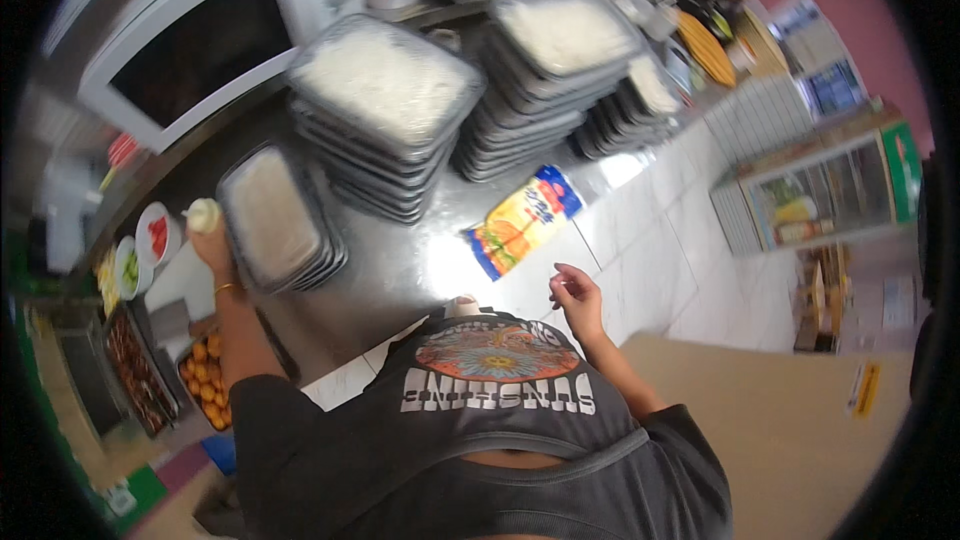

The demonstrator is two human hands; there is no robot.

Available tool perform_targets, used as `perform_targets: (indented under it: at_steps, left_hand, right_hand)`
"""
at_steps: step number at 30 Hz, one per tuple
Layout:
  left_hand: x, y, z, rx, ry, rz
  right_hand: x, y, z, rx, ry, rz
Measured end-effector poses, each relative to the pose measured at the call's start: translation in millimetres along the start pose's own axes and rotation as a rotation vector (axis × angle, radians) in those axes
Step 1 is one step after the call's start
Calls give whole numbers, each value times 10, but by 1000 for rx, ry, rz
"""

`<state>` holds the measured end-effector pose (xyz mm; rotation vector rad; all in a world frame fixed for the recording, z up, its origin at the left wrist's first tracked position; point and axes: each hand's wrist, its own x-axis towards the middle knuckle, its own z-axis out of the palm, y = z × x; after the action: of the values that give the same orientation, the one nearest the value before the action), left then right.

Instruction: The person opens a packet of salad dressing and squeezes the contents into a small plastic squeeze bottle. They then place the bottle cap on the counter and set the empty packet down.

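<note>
My left hand reaches out to the far left and grips a squeeze bottle with pale cream contents and a nozzle. Right beside it is a short stack of dark plastic containers with pale contents under a clear cover. My right hand hovers in front of the counter edge, fingers loosely bent and apart, with nothing visible in it. A blue and yellow printed food packet lies just beyond that hand, at the right side of the steel counter.
Tall stacks of dark containers with white contents stand at the back. A white microwave oven is behind them. Bowls of red pieces and green slices, plus a tray of golden balls, sit left. A glass-door refrigerator stands right.
</note>
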<state>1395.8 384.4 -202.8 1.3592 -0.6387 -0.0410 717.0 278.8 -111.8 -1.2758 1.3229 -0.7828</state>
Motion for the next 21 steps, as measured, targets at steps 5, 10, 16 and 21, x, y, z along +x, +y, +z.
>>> perform_targets:
  at_steps: [5,10,16,21]
  left_hand:
    - [86,-148,30,79,-94,-68]
    - [-488,411,-340,-21,65,-282]
    - [-1515,1101,-463,-32,264,-399]
    - [-2193,1582,-710,-16,178,-360]
  right_hand:
    - [-86,150,-210,41,151,48]
    - [347,233,-392,25,212,55]
    - [1602,372,-593,-200,232,-100]
    - [2581,537,-562,-577,265,-277]
